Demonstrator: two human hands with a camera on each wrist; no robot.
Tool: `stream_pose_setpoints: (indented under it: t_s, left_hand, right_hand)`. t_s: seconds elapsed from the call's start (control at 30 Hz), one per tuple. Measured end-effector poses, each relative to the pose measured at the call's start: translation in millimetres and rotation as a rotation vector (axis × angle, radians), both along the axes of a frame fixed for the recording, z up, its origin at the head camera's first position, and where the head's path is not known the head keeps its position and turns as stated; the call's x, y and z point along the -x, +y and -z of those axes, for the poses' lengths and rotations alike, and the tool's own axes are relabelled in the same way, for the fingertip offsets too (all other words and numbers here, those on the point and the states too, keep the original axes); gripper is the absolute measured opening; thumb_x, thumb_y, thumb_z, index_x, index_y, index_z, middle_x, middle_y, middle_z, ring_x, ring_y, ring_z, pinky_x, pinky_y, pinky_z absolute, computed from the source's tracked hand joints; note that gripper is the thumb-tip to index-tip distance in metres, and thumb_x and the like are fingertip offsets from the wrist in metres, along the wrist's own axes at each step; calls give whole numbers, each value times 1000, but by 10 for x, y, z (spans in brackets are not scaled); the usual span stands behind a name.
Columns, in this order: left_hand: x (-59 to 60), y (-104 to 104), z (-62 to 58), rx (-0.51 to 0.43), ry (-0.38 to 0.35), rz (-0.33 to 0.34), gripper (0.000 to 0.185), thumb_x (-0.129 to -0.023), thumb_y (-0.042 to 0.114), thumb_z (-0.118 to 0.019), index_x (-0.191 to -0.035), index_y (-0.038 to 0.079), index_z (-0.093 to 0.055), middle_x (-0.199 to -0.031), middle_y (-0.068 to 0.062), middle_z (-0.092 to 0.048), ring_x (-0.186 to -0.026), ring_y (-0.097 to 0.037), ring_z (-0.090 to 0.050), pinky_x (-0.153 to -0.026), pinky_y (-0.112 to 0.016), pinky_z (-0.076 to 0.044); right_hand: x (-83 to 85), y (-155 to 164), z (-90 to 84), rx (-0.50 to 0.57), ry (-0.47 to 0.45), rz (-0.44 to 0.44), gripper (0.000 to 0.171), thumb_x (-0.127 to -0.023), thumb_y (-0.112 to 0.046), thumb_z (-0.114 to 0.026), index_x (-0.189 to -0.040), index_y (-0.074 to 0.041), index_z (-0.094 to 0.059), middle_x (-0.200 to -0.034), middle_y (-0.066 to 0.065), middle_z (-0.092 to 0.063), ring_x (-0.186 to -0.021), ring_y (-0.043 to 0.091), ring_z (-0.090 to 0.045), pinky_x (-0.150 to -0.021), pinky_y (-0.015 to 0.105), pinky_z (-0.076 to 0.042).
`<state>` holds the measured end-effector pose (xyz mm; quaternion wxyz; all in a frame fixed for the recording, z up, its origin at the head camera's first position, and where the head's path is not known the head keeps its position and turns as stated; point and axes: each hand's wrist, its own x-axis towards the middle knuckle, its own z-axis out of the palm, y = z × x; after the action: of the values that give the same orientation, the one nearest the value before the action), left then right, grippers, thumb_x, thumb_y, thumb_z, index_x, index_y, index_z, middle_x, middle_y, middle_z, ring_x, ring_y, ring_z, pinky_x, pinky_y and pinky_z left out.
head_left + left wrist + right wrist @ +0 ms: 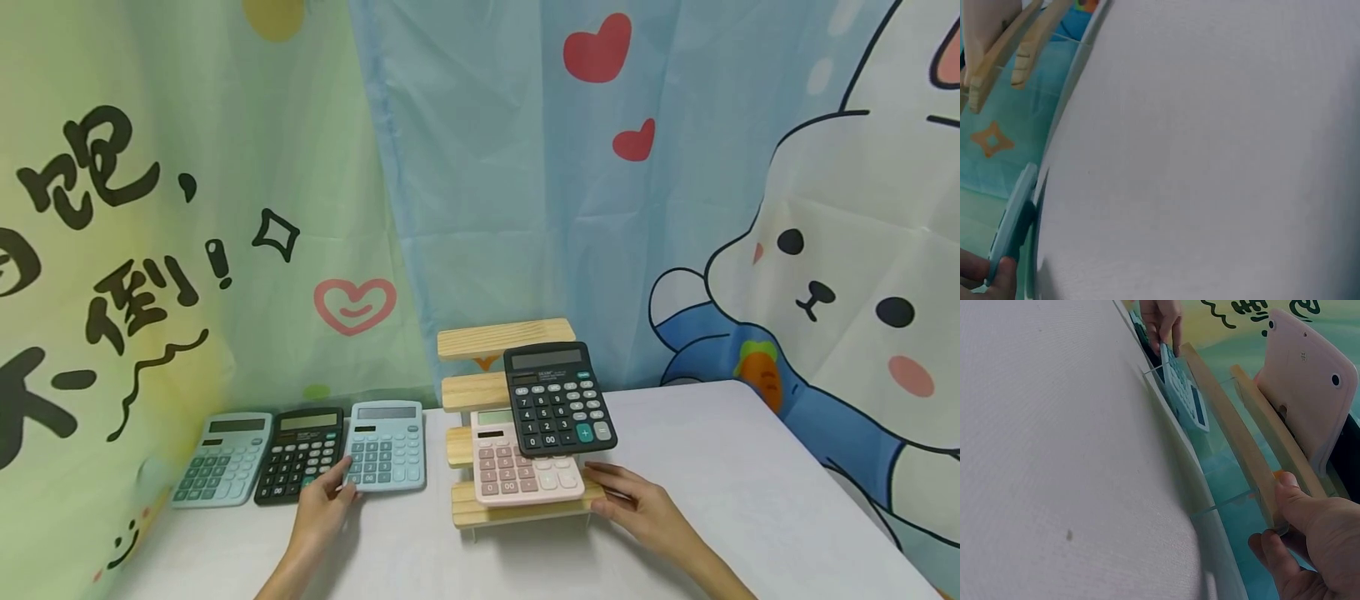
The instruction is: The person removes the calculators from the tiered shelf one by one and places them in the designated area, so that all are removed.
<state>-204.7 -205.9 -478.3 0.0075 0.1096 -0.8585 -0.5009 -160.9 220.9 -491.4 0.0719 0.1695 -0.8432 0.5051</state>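
My left hand (324,502) pinches the lower left corner of a light blue calculator (386,446); in the left wrist view, thumb and finger grip the edge of this tilted calculator (1013,212). My right hand (637,507) holds the right end of the lowest slat of a wooden tiered rack (468,510), thumb above and fingers below in the right wrist view. On the rack leans a pink calculator (508,475), its top right partly hidden by a black calculator (561,404) standing behind and above it.
Left of my left hand, a black calculator (303,450) and another light blue calculator (225,458) lie side by side on the white tabletop (697,450). A printed curtain (480,167) hangs behind the table. Clear supports (1229,501) carry the rack's slats.
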Motion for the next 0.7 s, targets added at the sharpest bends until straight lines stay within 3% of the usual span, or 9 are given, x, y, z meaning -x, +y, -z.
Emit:
stream_pose_setpoints:
  t_s: [0.37, 0.7]
  left_hand:
    - [-14, -13, -4, 16, -20, 16, 50, -91, 2, -43, -140, 2, -35, -144, -22, -35, -118, -32, -52, -80, -17, -53]
    - [25, -12, 23, 50, -27, 13, 51, -90, 0, -43, -140, 2, -34, -144, -22, -35, -119, -31, -52, -79, -16, -53]
  right_hand:
    - [-2, 1, 7, 11, 36, -26, 40, -84, -18, -64, -120, -1, -59, -129, 23, -52, -109, -17, -45, -83, 14, -52]
    - [-7, -5, -8, 4, 5, -3, 41, -84, -21, -65, -119, -1, -60, -129, 22, -52, -108, -18, -45, -82, 14, -52]
